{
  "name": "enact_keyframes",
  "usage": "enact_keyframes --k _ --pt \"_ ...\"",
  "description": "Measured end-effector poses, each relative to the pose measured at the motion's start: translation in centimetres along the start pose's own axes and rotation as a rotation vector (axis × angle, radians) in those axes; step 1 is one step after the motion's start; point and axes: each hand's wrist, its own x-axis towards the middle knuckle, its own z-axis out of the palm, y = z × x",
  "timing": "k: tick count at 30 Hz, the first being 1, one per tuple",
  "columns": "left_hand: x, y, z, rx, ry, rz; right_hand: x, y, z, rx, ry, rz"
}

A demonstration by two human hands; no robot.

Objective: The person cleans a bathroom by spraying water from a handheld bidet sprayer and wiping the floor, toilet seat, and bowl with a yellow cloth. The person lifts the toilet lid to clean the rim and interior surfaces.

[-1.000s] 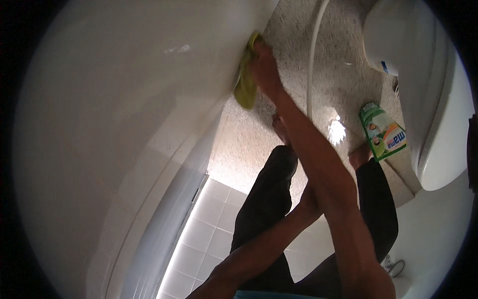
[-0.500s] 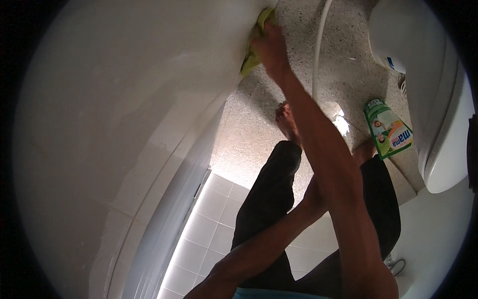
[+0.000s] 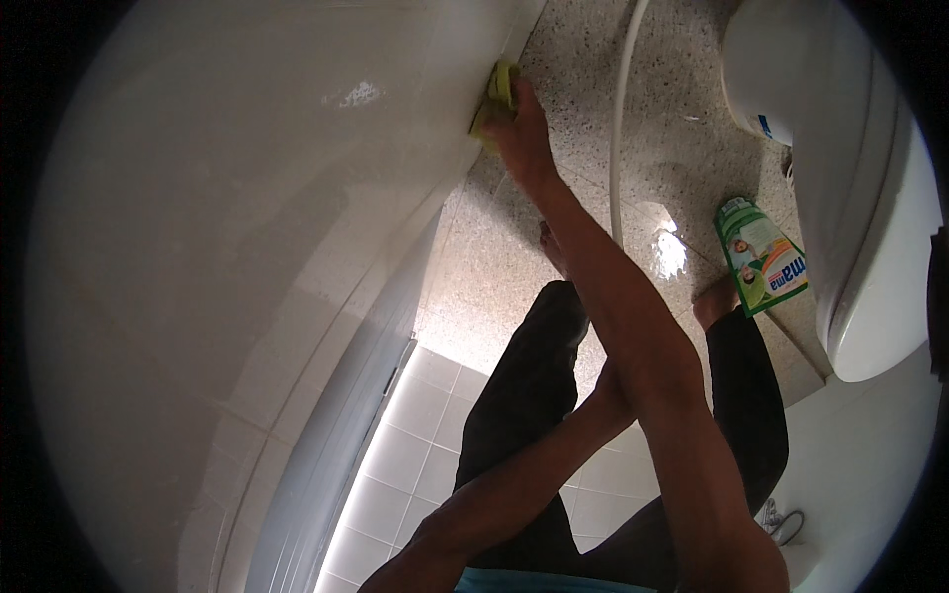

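Note:
My right hand (image 3: 524,133) is closed around a yellow-green cloth (image 3: 501,83), pressing it to the foot of the white tiled wall (image 3: 415,109) where it meets the speckled floor. Part of the cloth bunches out past my fingers on the wall side. My left forearm (image 3: 524,460) crosses behind my right arm near the elbow. That arm hides my left hand, so its fingers do not show.
A white hose (image 3: 620,119) runs along the speckled floor (image 3: 672,158). Right of it, a green detergent pouch (image 3: 761,257) lies beside my foot, close to the white toilet (image 3: 880,267). A grey door (image 3: 336,425) stands at the lower left.
My right hand has come nearer along the base of the wall with the cloth, which now looks more bunched. A bright glint shows on the wall to the left.

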Motion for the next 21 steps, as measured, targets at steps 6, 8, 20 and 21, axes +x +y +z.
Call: enact_keyframes --k 6,8,20,21 --pt "-0.1 3.1 0.1 0.506 0.033 0.121 3.1 -1.0 -1.6 0.232 -0.115 0.141" --pt "0.1 2.0 0.3 0.573 0.071 0.094 3.1 -0.5 -1.3 0.142 -0.048 0.15" --pt "-0.1 0.3 -1.1 -0.884 -0.036 -0.079 1.6 0.4 -1.6 -0.072 -0.102 0.073" --pt "0.0 0.3 -1.2 -0.946 -0.119 -0.055 0.9 0.5 -1.4 -0.091 -0.106 0.087"
